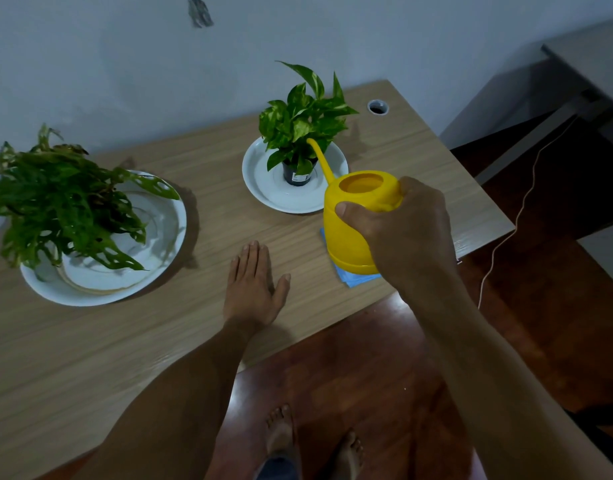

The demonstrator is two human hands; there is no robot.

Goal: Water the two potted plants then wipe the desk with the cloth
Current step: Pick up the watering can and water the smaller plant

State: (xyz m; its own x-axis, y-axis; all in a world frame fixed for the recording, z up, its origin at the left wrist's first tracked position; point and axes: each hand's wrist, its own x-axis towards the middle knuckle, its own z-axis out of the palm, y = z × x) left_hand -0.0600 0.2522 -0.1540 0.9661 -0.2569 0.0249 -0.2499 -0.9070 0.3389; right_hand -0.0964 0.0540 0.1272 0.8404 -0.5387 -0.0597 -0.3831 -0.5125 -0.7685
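Note:
My right hand (405, 233) grips a yellow watering can (353, 216) above the desk, its thin spout reaching up into the leaves of the small potted plant (301, 123). That plant stands in a black pot on a white plate (263, 181). A larger leafy plant (59, 202) sits on a big white plate (159, 251) at the left. A blue cloth (357, 279) lies on the desk, mostly hidden under the can. My left hand (255, 282) rests flat on the wooden desk (211, 161), fingers straight.
A round cable hole (378, 107) sits at the desk's far right corner. The desk's right edge runs diagonally beside my right arm; beyond it are a dark wooden floor, a thin cord (506, 237) and grey furniture (589, 60). My bare feet (312, 441) show below.

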